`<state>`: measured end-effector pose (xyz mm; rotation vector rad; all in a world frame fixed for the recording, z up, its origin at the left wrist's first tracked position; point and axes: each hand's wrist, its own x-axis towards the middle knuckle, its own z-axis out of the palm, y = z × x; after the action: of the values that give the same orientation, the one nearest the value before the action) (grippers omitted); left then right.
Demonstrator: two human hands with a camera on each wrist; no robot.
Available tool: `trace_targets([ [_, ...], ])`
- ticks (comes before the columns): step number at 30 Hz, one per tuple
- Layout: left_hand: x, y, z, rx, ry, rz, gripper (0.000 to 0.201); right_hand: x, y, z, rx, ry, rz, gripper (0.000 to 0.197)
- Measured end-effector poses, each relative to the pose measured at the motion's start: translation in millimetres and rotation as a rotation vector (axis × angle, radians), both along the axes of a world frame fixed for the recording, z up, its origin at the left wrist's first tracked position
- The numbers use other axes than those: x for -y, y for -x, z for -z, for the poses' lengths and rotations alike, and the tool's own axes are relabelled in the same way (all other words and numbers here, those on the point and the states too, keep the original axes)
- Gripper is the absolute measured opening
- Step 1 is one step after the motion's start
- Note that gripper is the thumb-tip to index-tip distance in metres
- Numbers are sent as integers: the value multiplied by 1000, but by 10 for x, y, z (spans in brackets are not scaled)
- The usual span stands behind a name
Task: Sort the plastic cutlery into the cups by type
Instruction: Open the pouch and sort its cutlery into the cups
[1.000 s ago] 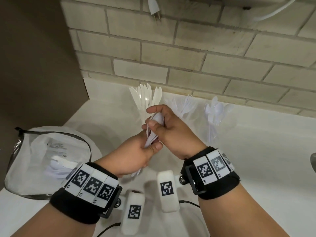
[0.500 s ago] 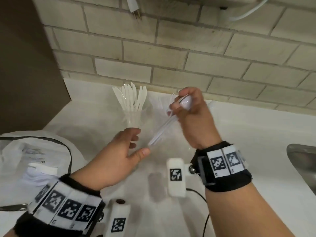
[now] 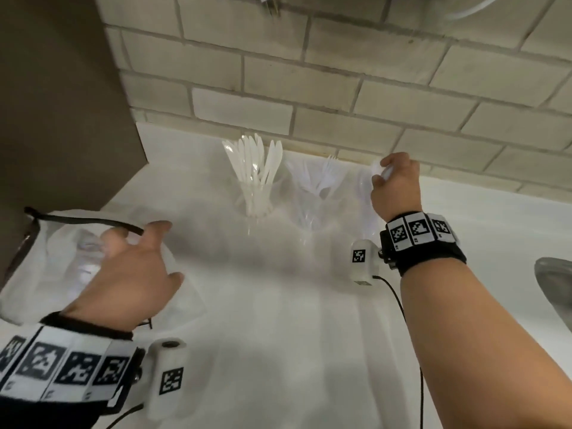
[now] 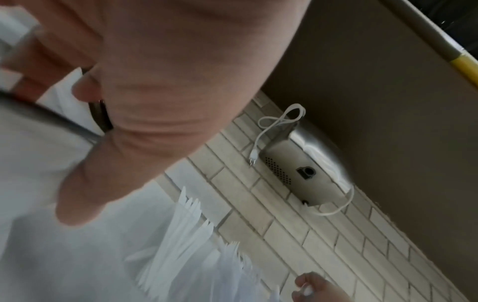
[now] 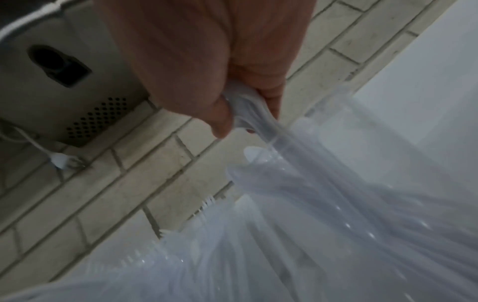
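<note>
Three clear cups stand along the brick wall: white knives [image 3: 253, 174], white forks [image 3: 325, 181], and at the right the spoon cup [image 3: 363, 193], half hidden by my right hand [image 3: 382, 173]. That hand pinches a small bunch of white spoons [image 5: 243, 106] by their bowls, and their handles reach down into the clear cup [image 5: 323, 173]. My left hand [image 3: 161, 252] hovers with spread fingers over the mouth of a clear zip bag [image 3: 46, 274] at the left and holds nothing. Blurred white cutlery shows inside the bag.
A brown cabinet side [image 3: 62, 119] stands over the bag. A steel sink rim [image 3: 557, 289] cuts in at the right edge. A metal unit [image 4: 305, 173] with a loose white cord hangs on the brick wall above the cups. The white counter [image 3: 278, 335] spreads in front.
My right hand carried the spoons to the right, from in front of the fork cup to the spoon cup. My left hand let go of them and swung left to the bag.
</note>
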<state>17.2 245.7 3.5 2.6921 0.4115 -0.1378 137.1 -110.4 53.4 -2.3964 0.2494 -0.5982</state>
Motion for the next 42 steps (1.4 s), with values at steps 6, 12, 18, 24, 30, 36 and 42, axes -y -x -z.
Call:
trace_targets([
  [6,281,-123,6,-15,27,16,56,-112,21,75,-47,277,71,56],
  [12,532,-163,-46,34,34,111,37,-885,316,-103,204,239,-232,34],
  [18,835,-170,-77,99,99,237,36,-1621,547,-298,7,192,-629,26],
  [24,844,-121,-121,-6,139,525,25,-1828,670,-476,-523,344,-990,31],
  [30,347,149,-338,208,78,448,33,-1795,650,-265,-597,111,-1013,29],
  [36,-1,30,-242,143,-55,-54,21,-2214,688,43,-611,424,-986,31],
  [42,-110,-66,-88,-125,3,91,63,-2436,574,372,-739,753,-798,84],
])
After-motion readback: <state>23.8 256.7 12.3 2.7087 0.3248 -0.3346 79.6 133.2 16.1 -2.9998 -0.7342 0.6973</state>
